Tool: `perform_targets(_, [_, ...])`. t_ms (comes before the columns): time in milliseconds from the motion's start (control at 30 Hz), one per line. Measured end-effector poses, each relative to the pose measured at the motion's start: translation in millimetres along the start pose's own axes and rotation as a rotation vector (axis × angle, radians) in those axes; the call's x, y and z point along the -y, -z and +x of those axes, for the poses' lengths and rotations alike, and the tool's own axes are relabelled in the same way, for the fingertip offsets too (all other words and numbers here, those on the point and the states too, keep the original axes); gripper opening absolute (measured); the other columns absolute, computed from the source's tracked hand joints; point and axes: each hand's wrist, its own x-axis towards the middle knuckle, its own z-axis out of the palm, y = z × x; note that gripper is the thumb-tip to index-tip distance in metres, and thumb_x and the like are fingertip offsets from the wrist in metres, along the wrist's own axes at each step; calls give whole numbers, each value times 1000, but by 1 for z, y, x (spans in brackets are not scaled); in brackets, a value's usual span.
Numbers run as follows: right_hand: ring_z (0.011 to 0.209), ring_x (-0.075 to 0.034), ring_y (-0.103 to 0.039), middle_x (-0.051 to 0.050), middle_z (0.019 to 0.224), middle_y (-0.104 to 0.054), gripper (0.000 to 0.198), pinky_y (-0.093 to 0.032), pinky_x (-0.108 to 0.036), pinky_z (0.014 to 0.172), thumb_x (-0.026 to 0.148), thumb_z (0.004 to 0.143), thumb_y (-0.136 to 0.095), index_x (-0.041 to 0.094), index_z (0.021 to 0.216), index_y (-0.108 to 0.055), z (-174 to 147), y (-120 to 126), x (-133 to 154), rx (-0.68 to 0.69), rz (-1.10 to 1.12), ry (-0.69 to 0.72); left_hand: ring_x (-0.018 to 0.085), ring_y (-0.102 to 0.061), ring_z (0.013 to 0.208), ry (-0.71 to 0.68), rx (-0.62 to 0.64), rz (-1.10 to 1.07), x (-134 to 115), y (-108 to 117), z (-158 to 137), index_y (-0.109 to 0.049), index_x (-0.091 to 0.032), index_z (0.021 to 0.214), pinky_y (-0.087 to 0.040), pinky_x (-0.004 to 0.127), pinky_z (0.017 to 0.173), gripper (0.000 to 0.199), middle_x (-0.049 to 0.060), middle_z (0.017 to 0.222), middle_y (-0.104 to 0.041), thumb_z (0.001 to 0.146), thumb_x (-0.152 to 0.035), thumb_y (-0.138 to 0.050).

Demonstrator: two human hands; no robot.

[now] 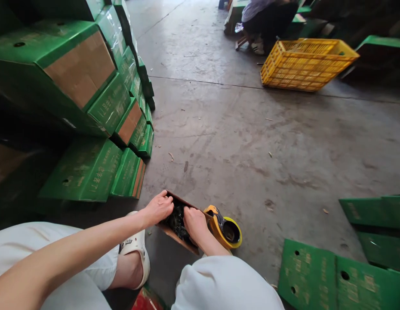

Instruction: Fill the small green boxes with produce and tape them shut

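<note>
Green printed cardboard boxes [110, 104] are stacked at the left; on the grey concrete floor [216, 125], a yellow latticed plastic crate [300, 71] is placed near a person in dark trousers [266, 21].

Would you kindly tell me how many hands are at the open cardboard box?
2: the left hand at the left end of the cardboard box, and the right hand nearer its right end. No others appear hidden there.

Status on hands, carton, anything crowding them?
Left hand at open carton's rim; right hand over its opening, grips unclear. Dark, shiny contents, not identifiable. Tape dispenser close beside right hand; contact unclear.
</note>
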Motion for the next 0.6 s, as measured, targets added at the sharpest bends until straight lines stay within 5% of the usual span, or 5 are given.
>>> perform_targets(133, [107, -28, -74, -22, 117, -73, 33, -58, -35, 90, 8, 102, -44, 9, 126, -67, 8, -4, 6, 17, -9, 84, 35, -57, 136, 108, 5, -28, -40, -13, 3, -57, -7, 146, -37, 52, 114, 59, 26, 142, -62, 91, 2, -36])
perform_targets(200, [112, -28, -72, -24, 124, -71, 36, -57, -35, 93, 9, 102, -46, 7, 134, -63, 11, -3, 7, 12, -12, 121, 37, -47, 146, 166, 37, -81, -48, -13, 1, -46, -8, 155, -35, 55, 117, 67, 26, 153, -54, 89, 1, -38])
perform_targets(367, [105, -23, -73, -15, 112, -74, 30, -55, -30, 91, 7, 100, -48, 13, 123, -67, -6, 10, -6, -9, -5, 163, 39, -50, 145, 192, 56, -182, -39, 1, -19, -27, -8, 164, -42, 49, 113, 91, 28, 166, -35, 77, -8, -53])
perform_targets(467, [106, -21, -71, -12, 114, -72, 27, -53, -27, 90, 8, 102, -47, 16, 118, -66, -26, 18, -15, -48, -2, 210, 37, -57, 139, 256, 86, -262, -37, 1, -26, -23, -3, 163, -49, 45, 106, 88, 33, 167, -28, 79, -9, -50])
perform_targets(600, [105, -24, -70, -15, 116, -70, 35, -53, -31, 89, 8, 100, -46, 14, 130, -63, -31, 20, -16, -51, -57, 218, 39, -58, 138, 405, 166, -375, -40, -9, -18, -24, 9, 158, -51, 44, 107, 80, 41, 158, -37, 86, -15, -46])
